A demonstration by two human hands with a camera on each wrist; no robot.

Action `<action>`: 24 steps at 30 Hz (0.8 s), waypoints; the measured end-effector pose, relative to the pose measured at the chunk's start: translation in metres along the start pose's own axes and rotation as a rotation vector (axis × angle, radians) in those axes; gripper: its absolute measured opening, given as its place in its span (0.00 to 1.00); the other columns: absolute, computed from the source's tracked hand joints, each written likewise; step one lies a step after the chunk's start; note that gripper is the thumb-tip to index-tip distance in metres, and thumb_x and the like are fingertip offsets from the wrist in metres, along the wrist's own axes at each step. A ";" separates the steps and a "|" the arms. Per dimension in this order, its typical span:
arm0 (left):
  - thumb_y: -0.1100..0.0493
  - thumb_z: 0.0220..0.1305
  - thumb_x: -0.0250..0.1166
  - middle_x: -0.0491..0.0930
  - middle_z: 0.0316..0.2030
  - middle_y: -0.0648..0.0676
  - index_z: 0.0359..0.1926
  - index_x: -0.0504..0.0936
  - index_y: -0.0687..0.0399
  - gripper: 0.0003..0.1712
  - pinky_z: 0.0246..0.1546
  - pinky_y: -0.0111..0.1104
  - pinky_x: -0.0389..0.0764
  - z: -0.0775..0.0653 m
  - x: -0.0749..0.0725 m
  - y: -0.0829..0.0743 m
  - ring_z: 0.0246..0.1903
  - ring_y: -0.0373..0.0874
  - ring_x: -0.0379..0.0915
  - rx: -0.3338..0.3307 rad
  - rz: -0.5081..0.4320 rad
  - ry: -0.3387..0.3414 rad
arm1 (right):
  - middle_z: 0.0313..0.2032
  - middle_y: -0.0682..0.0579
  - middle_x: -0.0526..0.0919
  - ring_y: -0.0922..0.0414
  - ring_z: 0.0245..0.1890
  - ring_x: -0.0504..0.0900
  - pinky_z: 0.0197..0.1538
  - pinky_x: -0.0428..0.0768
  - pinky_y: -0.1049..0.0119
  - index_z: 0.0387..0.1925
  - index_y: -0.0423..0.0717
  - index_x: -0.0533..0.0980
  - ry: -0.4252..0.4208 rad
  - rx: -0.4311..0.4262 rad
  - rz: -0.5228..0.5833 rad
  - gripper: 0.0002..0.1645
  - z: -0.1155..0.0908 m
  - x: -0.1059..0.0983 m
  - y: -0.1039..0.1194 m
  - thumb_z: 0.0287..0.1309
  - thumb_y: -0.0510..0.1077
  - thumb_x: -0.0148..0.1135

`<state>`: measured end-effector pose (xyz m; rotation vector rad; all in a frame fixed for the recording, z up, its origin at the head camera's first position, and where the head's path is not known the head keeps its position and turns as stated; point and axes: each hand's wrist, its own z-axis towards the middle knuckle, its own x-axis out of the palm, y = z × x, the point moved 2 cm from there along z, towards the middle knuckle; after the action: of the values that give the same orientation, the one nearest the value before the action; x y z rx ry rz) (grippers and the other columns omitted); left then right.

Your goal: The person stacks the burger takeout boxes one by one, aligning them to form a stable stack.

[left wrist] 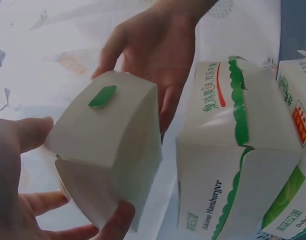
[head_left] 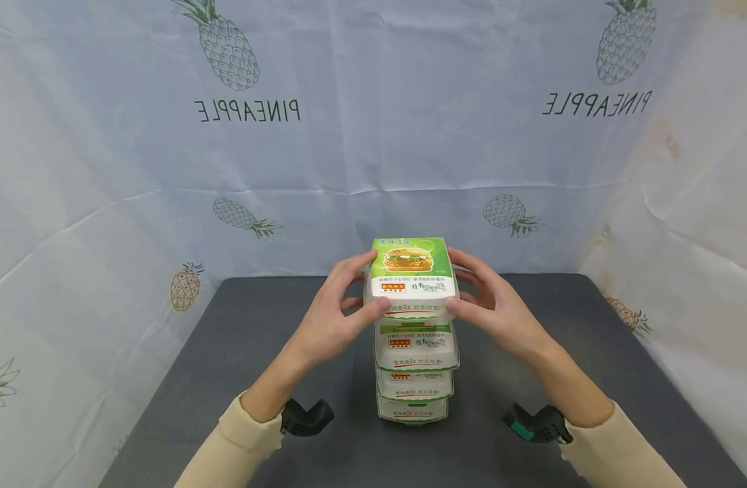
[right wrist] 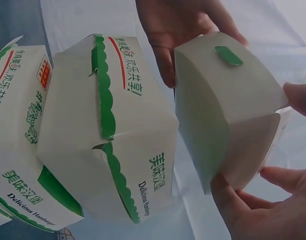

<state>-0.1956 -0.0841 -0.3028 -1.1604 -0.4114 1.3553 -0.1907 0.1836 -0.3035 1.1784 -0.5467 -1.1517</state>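
Both hands hold a white and green cardboard hamburger box with a burger picture on its lid. The left hand grips its left side, thumb near the front corner. On the opposite side, the right hand grips it the same way. Below stands a stack of similar hamburger boxes, slightly misaligned. In the left wrist view, a gap separates the held box from the top stacked box. Its plain white faces and a green tab show in the right wrist view.
A dark grey table lies under the stack. Behind and beside it hangs a pale cloth printed with pineapples. Black wrist devices sit at both cuffs.
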 end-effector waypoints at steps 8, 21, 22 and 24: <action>0.51 0.69 0.67 0.62 0.70 0.51 0.77 0.63 0.44 0.39 0.57 0.46 0.78 -0.006 0.008 0.006 0.65 0.49 0.61 -0.023 0.011 0.003 | 0.76 0.46 0.56 0.53 0.71 0.63 0.60 0.75 0.68 0.79 0.46 0.53 0.005 0.011 -0.005 0.42 -0.011 -0.002 -0.008 0.70 0.34 0.57; 0.53 0.69 0.67 0.61 0.70 0.53 0.76 0.64 0.46 0.38 0.57 0.46 0.78 -0.013 0.013 0.013 0.63 0.48 0.62 -0.006 0.041 0.013 | 0.76 0.44 0.54 0.55 0.70 0.65 0.57 0.78 0.67 0.80 0.44 0.52 0.009 0.006 0.000 0.42 -0.021 0.002 -0.018 0.70 0.33 0.57; 0.53 0.69 0.67 0.62 0.70 0.53 0.76 0.64 0.46 0.38 0.57 0.46 0.78 -0.014 0.013 0.013 0.63 0.48 0.61 -0.002 0.043 0.014 | 0.76 0.44 0.54 0.54 0.70 0.65 0.56 0.79 0.66 0.80 0.44 0.51 0.012 0.006 0.007 0.42 -0.022 0.002 -0.018 0.70 0.33 0.57; 0.53 0.69 0.67 0.62 0.70 0.53 0.76 0.64 0.47 0.38 0.56 0.46 0.78 -0.014 0.013 0.014 0.63 0.49 0.61 0.004 0.045 0.015 | 0.76 0.44 0.53 0.54 0.70 0.66 0.56 0.80 0.65 0.80 0.44 0.51 0.018 0.007 0.016 0.43 -0.023 0.002 -0.019 0.70 0.33 0.57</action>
<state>-0.1887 -0.0805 -0.3254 -1.1815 -0.3738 1.3851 -0.1785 0.1921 -0.3291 1.1875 -0.5460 -1.1253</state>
